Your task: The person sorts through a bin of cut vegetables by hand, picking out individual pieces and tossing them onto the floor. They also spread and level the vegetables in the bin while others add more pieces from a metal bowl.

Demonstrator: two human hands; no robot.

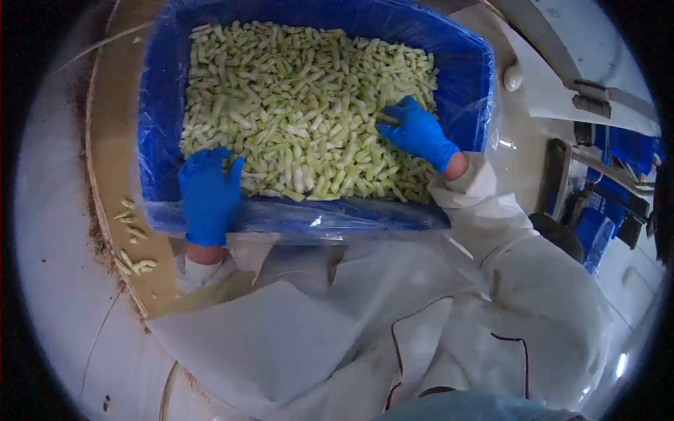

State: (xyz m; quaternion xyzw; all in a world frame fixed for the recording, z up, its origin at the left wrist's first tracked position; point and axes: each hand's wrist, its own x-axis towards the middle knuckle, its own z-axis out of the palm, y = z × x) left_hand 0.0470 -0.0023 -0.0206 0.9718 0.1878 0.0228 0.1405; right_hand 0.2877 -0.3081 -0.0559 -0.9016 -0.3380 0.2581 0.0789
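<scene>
A blue plastic crate (470, 84) lined with clear plastic film holds a thick layer of pale green vegetable sticks (302, 105), cut short and lightly frosted-looking. My left hand (208, 196), in a blue glove, lies over the crate's near left edge. Its fingers reach onto the sticks and the thumb stands apart. My right hand (420, 135), also gloved in blue, rests on the sticks at the right side. Thumb and fingers are spread, with sticks showing in the gap; no firm grip is visible. The right fingertips are partly hidden among the sticks.
Several loose sticks (133, 263) lie on the tan surface left of the crate. A white apron (281, 344) covers my front below the crate. At the right are blue containers (597, 224) and a metal frame (593, 102). A small white object (512, 77) lies beside the crate.
</scene>
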